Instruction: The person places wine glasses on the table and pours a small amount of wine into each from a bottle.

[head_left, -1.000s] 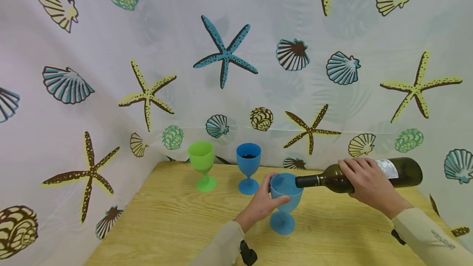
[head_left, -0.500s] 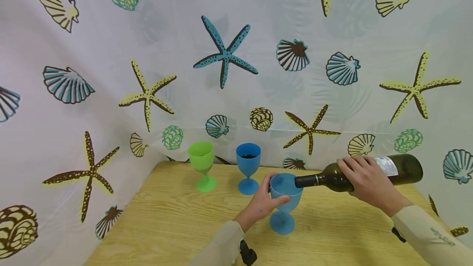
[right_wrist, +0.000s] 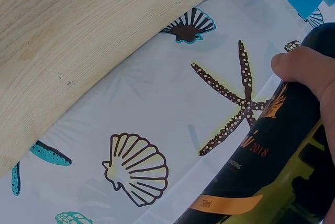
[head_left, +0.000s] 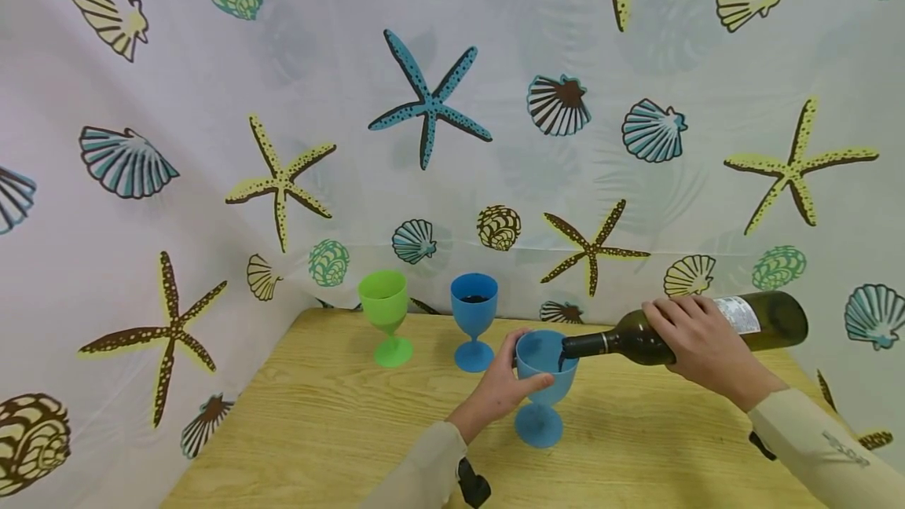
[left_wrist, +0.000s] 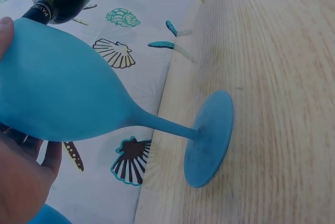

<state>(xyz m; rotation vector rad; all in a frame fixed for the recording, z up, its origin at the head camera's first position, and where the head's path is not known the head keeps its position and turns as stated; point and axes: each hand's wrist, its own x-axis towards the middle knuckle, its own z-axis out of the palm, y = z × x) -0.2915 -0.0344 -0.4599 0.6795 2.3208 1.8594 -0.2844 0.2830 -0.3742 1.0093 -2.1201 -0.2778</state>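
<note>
A light blue goblet (head_left: 547, 387) stands on the wooden table, its bowl gripped by my left hand (head_left: 500, 387). In the left wrist view the goblet's foot (left_wrist: 209, 137) rests on the tabletop. My right hand (head_left: 700, 344) holds a dark wine bottle (head_left: 778, 320) around its shoulder, tilted almost level. The bottle's mouth is just over the goblet's right rim, and a dark stream of liquid (head_left: 562, 360) runs from it into the bowl. The liquid level inside is hidden. In the right wrist view the bottle's label (right_wrist: 251, 166) shows past my thumb.
A darker blue goblet (head_left: 474, 320) with dark liquid in it stands behind my left hand. To its left is a green goblet (head_left: 385, 316). A white cloth printed with shells and starfish (head_left: 452, 203) hangs behind and beside the wooden table (head_left: 339, 415).
The bottle's base has risen slightly, tipping its neck further down. A dark stream now shows at its mouth, where none was visible before. My left hand and the goblet have stayed put.
</note>
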